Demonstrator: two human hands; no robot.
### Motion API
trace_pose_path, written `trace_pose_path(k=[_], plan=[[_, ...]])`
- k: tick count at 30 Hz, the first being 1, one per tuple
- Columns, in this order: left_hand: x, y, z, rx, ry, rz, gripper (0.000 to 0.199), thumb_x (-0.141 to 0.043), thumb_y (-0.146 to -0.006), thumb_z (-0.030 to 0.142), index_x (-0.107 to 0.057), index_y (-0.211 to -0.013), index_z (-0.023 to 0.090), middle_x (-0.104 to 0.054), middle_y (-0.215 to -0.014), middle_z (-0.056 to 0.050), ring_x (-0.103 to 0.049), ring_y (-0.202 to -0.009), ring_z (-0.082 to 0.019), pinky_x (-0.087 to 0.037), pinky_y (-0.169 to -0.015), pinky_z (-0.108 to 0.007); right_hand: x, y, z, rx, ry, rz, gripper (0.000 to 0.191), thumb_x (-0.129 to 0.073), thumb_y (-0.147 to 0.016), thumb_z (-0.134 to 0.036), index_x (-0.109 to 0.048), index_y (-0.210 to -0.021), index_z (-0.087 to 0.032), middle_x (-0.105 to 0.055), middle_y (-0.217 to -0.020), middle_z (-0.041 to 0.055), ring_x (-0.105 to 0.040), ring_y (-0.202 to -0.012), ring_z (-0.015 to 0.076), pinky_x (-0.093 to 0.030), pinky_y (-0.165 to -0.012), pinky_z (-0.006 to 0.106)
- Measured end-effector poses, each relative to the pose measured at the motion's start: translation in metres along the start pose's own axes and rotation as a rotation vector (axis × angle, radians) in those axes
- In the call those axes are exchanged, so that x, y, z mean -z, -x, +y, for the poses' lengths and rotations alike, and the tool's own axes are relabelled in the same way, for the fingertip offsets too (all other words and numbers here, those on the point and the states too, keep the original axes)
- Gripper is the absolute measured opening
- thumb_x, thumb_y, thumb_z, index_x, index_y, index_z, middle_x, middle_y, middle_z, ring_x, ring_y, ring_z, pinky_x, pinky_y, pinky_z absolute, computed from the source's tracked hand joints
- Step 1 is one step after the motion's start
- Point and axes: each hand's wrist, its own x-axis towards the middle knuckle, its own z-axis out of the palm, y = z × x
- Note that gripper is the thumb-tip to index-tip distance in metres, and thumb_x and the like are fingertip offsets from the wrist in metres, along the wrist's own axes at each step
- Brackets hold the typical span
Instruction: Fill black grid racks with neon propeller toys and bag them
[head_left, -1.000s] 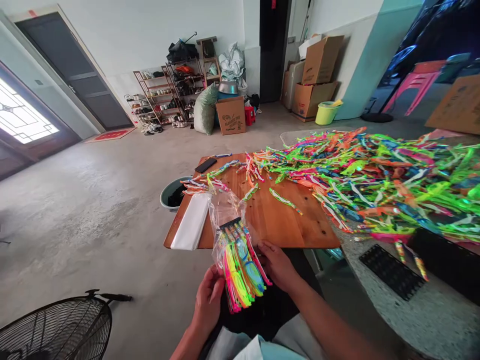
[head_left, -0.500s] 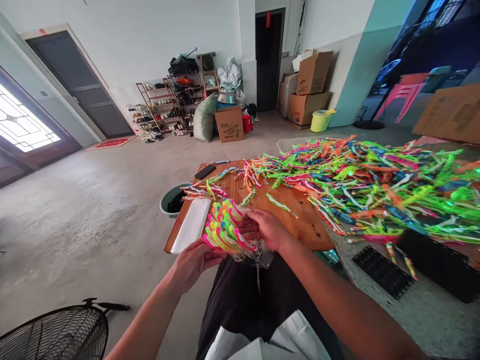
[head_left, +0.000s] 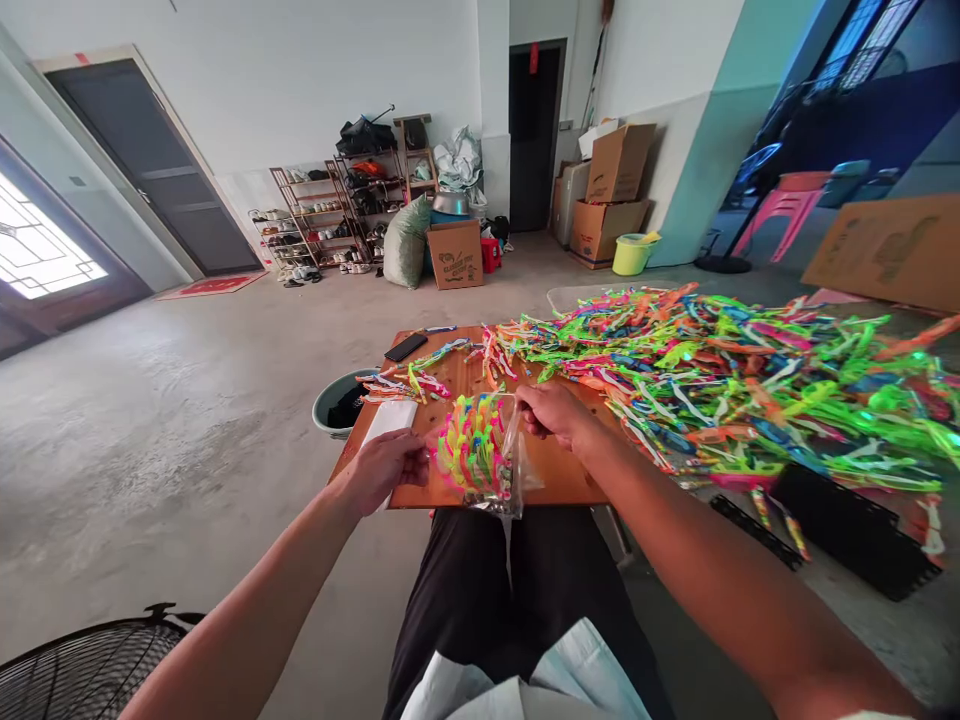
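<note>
A clear plastic bag [head_left: 474, 450] packed with bright pink, yellow and green pieces hangs between my hands, over the near edge of the wooden board [head_left: 570, 485]. My left hand [head_left: 386, 468] pinches the bag's left side. With fingers closed, my right hand [head_left: 553, 412] grips its upper right corner. Dark small parts show at the bottom of the bag. To the left of it, partly behind my left hand, lies a stack of white plastic sheets or bags [head_left: 391, 418]. Loose colourful stick-like pieces [head_left: 409, 385] lie behind that stack.
A large heap of similar colourful pieces [head_left: 720, 370] spreads over the right side. Black trays [head_left: 840, 530] lie near my right forearm. A phone [head_left: 406, 347] rests on the board's far left corner, above a bucket [head_left: 334, 400]. A fan [head_left: 90, 665] stands at lower left.
The bag has gone from tilted in my hands to hanging upright, stretched between them. My right hand has moved up to its corner; my left hand has shifted slightly up and left.
</note>
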Motion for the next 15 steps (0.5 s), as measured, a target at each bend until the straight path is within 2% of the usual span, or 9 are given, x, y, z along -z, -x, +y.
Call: trace_pose_path(k=[8,12,15], plan=[[-0.012,0.004,0.059,-0.144,0.019,-0.006,0.027,-0.075,-0.069,0.029,-0.052,-0.070,0.016,-0.052,-0.063,0.003,-0.052,-0.052,-0.009,-0.049,-0.051,-0.022,0.021,0.010,-0.048,0.024,-0.220,0.011,0.029,-0.063,-0.084,-0.029,-0.043,-0.064,-0.022,-0.039,-0.047,-0.0081,-0.038,-0.038,0.0052,-0.025,-0.038,0.019],[-0.022,0.004,0.085,-0.229,0.000,-0.069,0.024,-0.074,-0.070,0.027,-0.053,-0.069,0.015,-0.052,-0.064,0.002,-0.051,-0.054,-0.009,-0.049,-0.051,-0.022,0.035,0.021,-0.068,0.177,-0.204,0.005,0.027,-0.058,-0.087,-0.024,-0.044,-0.064,-0.021,-0.041,-0.049,-0.0061,-0.039,-0.040,0.0063,-0.029,-0.041,0.020],[-0.035,0.005,0.101,-0.274,-0.052,-0.095,0.023,-0.072,-0.072,0.026,-0.051,-0.069,0.016,-0.048,-0.063,0.002,-0.050,-0.054,-0.009,-0.048,-0.051,-0.022,0.042,0.033,-0.078,0.342,-0.074,-0.013,0.026,-0.053,-0.091,-0.023,-0.048,-0.065,-0.020,-0.045,-0.052,-0.0043,-0.044,-0.045,0.0076,-0.033,-0.046,0.020]])
